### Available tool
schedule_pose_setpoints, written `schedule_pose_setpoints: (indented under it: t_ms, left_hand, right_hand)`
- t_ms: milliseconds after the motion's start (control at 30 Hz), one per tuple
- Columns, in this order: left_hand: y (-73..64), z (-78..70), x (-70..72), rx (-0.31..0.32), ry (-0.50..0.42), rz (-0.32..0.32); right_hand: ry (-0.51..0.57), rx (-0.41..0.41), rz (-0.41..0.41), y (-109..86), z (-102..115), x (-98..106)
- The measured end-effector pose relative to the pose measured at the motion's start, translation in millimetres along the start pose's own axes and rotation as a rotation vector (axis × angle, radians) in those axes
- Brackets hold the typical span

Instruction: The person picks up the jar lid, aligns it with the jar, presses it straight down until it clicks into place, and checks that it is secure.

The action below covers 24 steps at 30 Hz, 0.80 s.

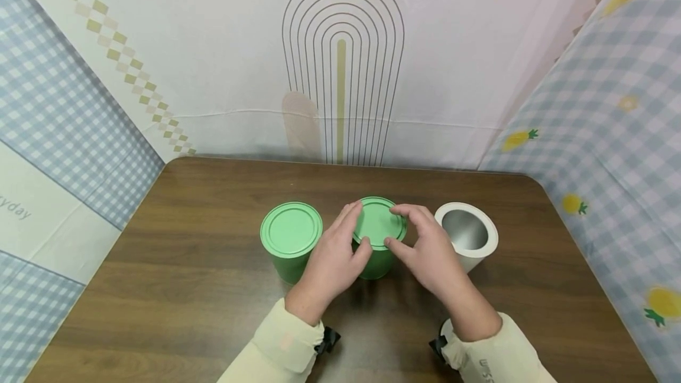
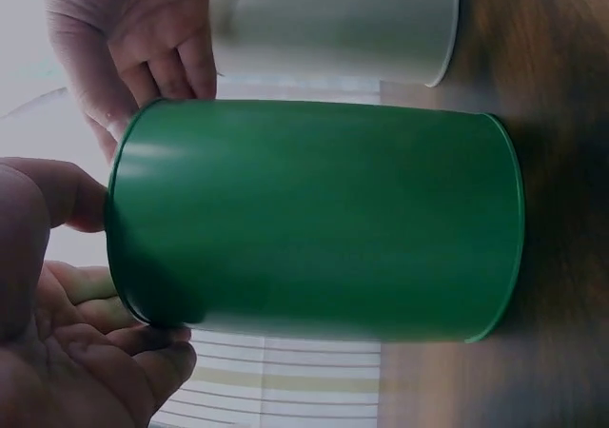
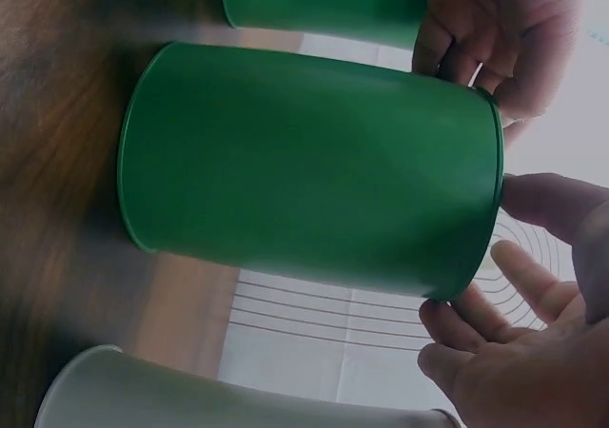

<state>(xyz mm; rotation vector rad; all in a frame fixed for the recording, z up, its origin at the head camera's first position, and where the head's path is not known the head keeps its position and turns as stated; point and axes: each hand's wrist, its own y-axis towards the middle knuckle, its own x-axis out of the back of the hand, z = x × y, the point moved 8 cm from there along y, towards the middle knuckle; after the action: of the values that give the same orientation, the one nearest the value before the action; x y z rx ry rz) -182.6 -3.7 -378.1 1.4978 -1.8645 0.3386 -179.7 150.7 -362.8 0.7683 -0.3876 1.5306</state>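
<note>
A green can (image 1: 376, 266) with a light green lid (image 1: 379, 223) stands upright on the table between both hands. My left hand (image 1: 335, 253) holds the lid end from the left, thumb at the near rim. From the right, my right hand (image 1: 433, 256) holds the same end between thumb and fingers. In the left wrist view, the can (image 2: 314, 219) has fingers at its rim from both sides. The right wrist view shows the right thumb (image 3: 547, 200) touching the rim of that can (image 3: 314, 171). Whether the lid sits loose cannot be seen.
Left of the hands stands a second green can with its lid on (image 1: 291, 229). To the right is a white can (image 1: 492, 238), open at the top with a metallic inside. A brown wooden table (image 1: 175, 288) carries all three, with patterned cloth (image 1: 213, 58) hanging behind and at both sides.
</note>
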Motion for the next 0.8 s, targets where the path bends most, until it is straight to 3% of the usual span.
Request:
schedule_pose_setpoints:
  t_ms: [367, 633, 800]
  left_hand:
    - [2.9, -3.3, -0.9, 0.013, 0.070, 0.054]
    - [0.1, -0.8, -6.3, -0.009, 0.042, 0.030]
    - [-2.5, 0.7, -6.7, -0.054, 0.008, -0.019]
  right_hand:
    - [0.000, -0.076, 0.047, 5.1, -1.7, 0.9]
    - [0.013, -0.091, 0.052, 3.6, -5.8, -1.9]
    - [0.019, -0.067, 0.032, 2.7, -2.9, -0.5]
